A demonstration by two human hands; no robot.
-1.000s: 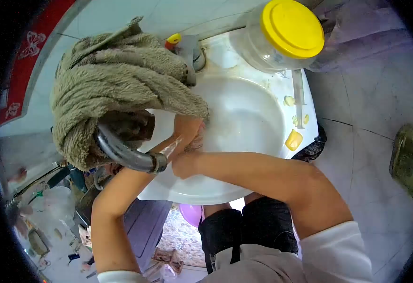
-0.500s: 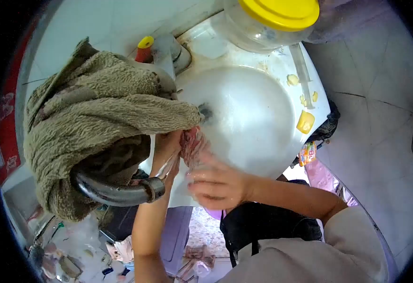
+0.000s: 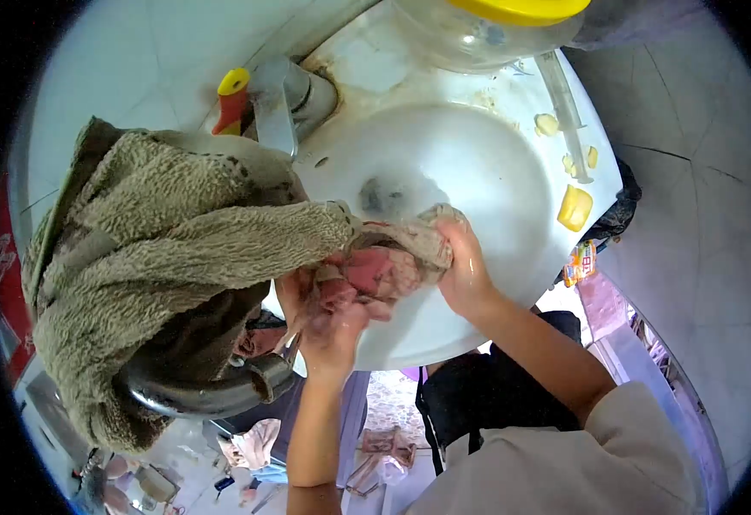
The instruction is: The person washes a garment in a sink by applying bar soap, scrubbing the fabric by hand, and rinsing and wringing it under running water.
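A wet pink and beige cloth is bunched between both hands over the white sink. My left hand is closed on the cloth's near left part, under the running water. My right hand grips the cloth's right end, fingers wrapped round it. A curved metal faucet reaches in from the left, its mouth beside my left hand. The thick green-grey towel is draped over the faucet and covers part of it. The sink drain lies just beyond the cloth.
On the sink's rim are a yellow soap piece, smaller yellow bits and a clear syringe. A clear jar with a yellow lid stands behind. At the back left are a red and yellow object and a metal tap base.
My right hand has moved up and right and closed on the cloth's end. The cloth is spread wider between both hands. The view has shifted, putting the towel and faucet lower left.
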